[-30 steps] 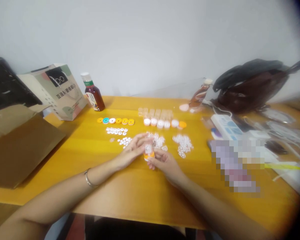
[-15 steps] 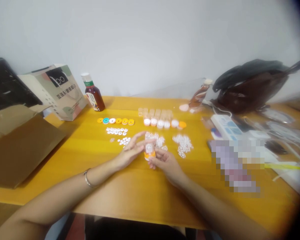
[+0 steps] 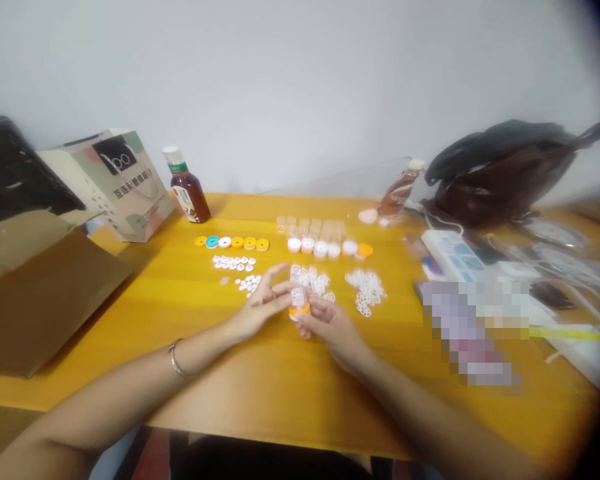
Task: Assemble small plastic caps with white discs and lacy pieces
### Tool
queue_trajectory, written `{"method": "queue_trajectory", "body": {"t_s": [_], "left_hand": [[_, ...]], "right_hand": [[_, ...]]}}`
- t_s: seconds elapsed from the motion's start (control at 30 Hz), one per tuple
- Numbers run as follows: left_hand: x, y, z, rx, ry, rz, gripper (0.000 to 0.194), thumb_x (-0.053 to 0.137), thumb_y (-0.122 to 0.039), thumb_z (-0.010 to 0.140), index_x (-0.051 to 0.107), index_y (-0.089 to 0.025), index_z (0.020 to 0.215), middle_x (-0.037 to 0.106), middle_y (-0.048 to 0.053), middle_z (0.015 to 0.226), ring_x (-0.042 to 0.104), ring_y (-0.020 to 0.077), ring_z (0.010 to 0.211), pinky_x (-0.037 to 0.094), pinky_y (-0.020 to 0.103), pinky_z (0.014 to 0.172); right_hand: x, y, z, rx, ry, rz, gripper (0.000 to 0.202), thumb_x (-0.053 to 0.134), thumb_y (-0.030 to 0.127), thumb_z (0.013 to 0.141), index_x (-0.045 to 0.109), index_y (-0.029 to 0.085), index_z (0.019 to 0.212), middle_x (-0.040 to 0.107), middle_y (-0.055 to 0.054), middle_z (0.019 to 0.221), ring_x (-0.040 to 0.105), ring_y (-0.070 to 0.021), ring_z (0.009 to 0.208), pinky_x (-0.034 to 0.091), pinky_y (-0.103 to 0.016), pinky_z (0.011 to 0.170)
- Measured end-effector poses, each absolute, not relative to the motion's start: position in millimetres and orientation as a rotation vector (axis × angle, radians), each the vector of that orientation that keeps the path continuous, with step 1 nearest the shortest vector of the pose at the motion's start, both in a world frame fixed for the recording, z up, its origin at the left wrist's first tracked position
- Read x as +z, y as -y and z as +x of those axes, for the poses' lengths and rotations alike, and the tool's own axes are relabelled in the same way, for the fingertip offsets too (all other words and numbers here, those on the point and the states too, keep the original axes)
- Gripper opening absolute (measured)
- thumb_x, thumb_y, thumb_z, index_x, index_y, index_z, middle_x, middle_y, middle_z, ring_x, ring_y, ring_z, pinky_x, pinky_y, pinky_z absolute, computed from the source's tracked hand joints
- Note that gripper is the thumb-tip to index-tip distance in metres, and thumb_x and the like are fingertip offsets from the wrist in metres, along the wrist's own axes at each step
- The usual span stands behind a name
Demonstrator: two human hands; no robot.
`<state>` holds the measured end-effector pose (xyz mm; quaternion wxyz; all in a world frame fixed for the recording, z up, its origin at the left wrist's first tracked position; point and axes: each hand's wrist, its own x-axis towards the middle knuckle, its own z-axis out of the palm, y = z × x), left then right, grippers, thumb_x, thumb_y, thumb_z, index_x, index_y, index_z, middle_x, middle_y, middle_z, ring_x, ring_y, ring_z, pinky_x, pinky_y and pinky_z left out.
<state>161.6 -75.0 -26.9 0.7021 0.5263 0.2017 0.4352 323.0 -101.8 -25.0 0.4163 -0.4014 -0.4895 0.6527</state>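
My right hand [image 3: 333,327] grips a small clear container with an orange-and-white base [image 3: 299,311] above the table. My left hand [image 3: 263,303] is at the container's left side, its fingers apart and the fingertips at the clear upper part. Behind the hands lie white lacy pieces [image 3: 310,280], with another heap of them [image 3: 367,290] to the right. White discs [image 3: 249,285] lie beyond the left hand, below small printed discs [image 3: 234,263]. Farther back are a row of coloured rings [image 3: 237,242] and a row of white caps [image 3: 321,249] before clear cups [image 3: 317,229].
A cardboard box [image 3: 45,287] and a paper bag [image 3: 125,187] stand at the left, beside a dark red bottle [image 3: 190,193]. At the right are a brown bottle [image 3: 400,192], a dark bag [image 3: 500,173], a power strip [image 3: 455,257] and cables.
The fingers of my left hand have drawn slightly down and back from over the container's top. My right hand has stayed in place with the container.
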Motion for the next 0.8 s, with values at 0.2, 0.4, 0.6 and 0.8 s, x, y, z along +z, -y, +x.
{"method": "queue_trajectory", "body": {"t_s": [0.2,0.4,0.6,0.8], "left_hand": [[-26.4,72.9,159.3,0.993,-0.501,1.188,0.046,0.062,-0.021,0.077,0.037,-0.023,0.116,0.057,0.008,0.105,0.057,0.0174,0.089,0.043,0.032,0.078],[-23.7,70.7,157.5,0.969,-0.470,1.180,0.047,0.066,-0.025,0.073,0.043,-0.021,0.114,0.056,0.009,0.108,0.055,0.0198,0.094,0.042,0.032,0.079],[-24.3,70.5,157.1,0.920,-0.470,1.185,0.048,0.061,-0.031,0.077,0.041,-0.022,0.119,0.055,0.010,0.109,0.055,0.0199,0.092,0.042,0.033,0.079],[-18.5,74.7,160.9,0.890,-0.648,1.462,0.018,0.059,-0.028,0.079,0.060,-0.013,0.088,0.057,0.006,0.089,0.054,0.0154,0.081,0.042,0.028,0.077]], "right_hand": [[-25.7,102.5,322.7,1.653,1.221,-1.004,0.019,0.069,0.031,0.066,0.061,0.017,0.075,0.058,0.004,0.060,0.050,-0.0063,0.050,0.038,-0.021,0.052],[-23.4,103.0,322.5,1.674,1.227,-0.990,0.020,0.070,0.031,0.066,0.061,0.017,0.077,0.058,0.004,0.059,0.050,-0.0063,0.050,0.038,-0.021,0.051],[-22.9,103.4,322.2,1.668,1.213,-0.971,0.020,0.069,0.032,0.066,0.060,0.017,0.077,0.058,0.004,0.059,0.049,-0.0064,0.049,0.037,-0.021,0.051],[-25.6,103.7,321.2,1.628,1.283,-1.010,0.018,0.068,0.031,0.066,0.060,0.017,0.074,0.054,0.005,0.055,0.048,-0.0075,0.049,0.037,-0.023,0.052]]}}
